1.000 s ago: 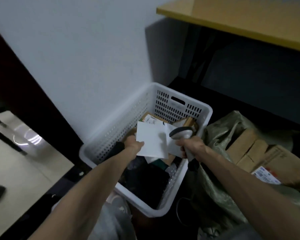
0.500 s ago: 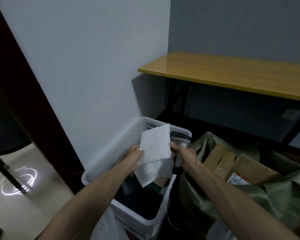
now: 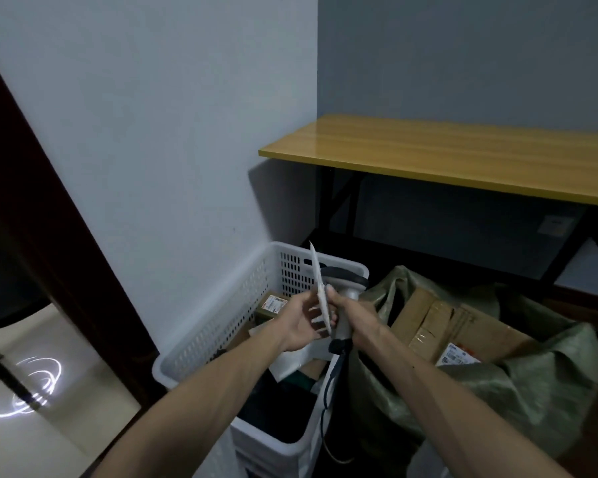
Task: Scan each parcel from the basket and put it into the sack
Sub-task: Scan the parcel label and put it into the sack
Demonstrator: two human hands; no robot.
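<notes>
A flat white parcel (image 3: 317, 277) stands edge-on above the white perforated basket (image 3: 221, 326). My left hand (image 3: 299, 322) holds its lower part, fingers curled around it. My right hand (image 3: 354, 313) grips a grey handheld scanner (image 3: 342, 281), head pointing left, right beside the parcel; its thumb touches the parcel edge. The basket still holds a labelled brown box (image 3: 273, 305), white packets and dark items. To the right the green woven sack (image 3: 518, 384) lies open with several cardboard boxes (image 3: 432, 319) inside.
A yellow-topped table (image 3: 463, 153) with black legs stands behind the sack. A pale wall runs along the basket's left side. A dark door frame (image 3: 32, 201) is at the left, with shiny floor (image 3: 32, 391) beyond it. The scanner's cable (image 3: 328, 384) hangs between basket and sack.
The white parcel has been lifted out of the basket and turned from face-on to edge-on. Both hands rose slightly, and my view tilted upward, showing more of the table.
</notes>
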